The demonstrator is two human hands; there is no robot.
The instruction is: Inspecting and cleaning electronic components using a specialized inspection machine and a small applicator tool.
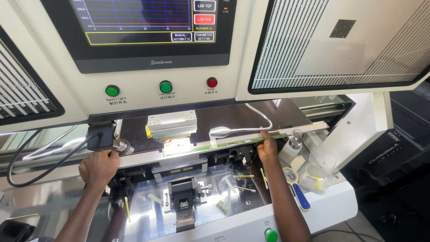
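Two hands on machine — left hand curled around black camera barrel, fingers wrapped. Right hand pinches long green strip board near its right end. Strip's long axis runs left-right, slightly farther back; right hand nearer.

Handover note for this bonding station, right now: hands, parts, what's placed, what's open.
Left hand: resting at the black camera barrel on the machine's left side, grip unclear.
Right hand: fingertips on the long green strip board lying along the stage.
Strip sits under the lit white press head; gooseneck lamp above it.
Placed: strip on stage. Open: whether it is aligned cannot be told.
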